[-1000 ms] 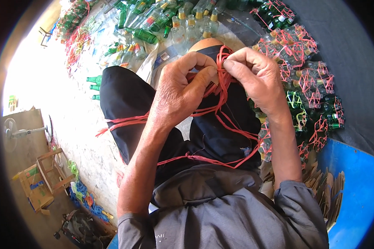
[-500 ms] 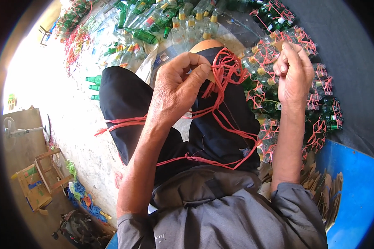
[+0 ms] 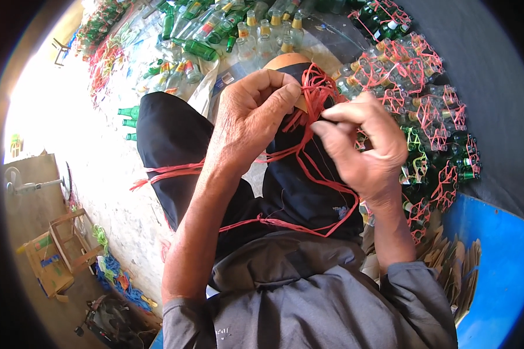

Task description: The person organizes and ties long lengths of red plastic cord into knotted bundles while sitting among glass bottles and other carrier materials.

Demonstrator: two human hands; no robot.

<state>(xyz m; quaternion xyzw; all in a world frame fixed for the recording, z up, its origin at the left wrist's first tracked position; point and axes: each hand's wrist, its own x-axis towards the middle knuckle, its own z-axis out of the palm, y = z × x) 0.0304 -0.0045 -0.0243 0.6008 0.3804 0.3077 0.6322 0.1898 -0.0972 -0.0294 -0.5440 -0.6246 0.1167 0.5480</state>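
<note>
My left hand (image 3: 253, 110) is closed in a pinch on a tangled bunch of red plastic twine (image 3: 317, 87), above my right knee. Beside the bunch, my right hand (image 3: 370, 142) has curled fingers, with a gap between thumb and forefinger. Nothing is visible in that gap. Loose strands of the twine run down over my dark trousers (image 3: 174, 134). They loop across both thighs and my lap.
Green and clear glass bottles (image 3: 265, 43) lie and stand ahead on the floor. Bottles tied with red twine (image 3: 434, 116) are stacked at the right, near a blue panel (image 3: 498, 256) and cardboard pieces (image 3: 454, 262). A wooden frame (image 3: 75, 241) is at the left.
My right hand has come down and left from the upper right to beside the twine bunch, its thumb and forefinger parting. The left hand keeps its pinch, shifting only slightly.
</note>
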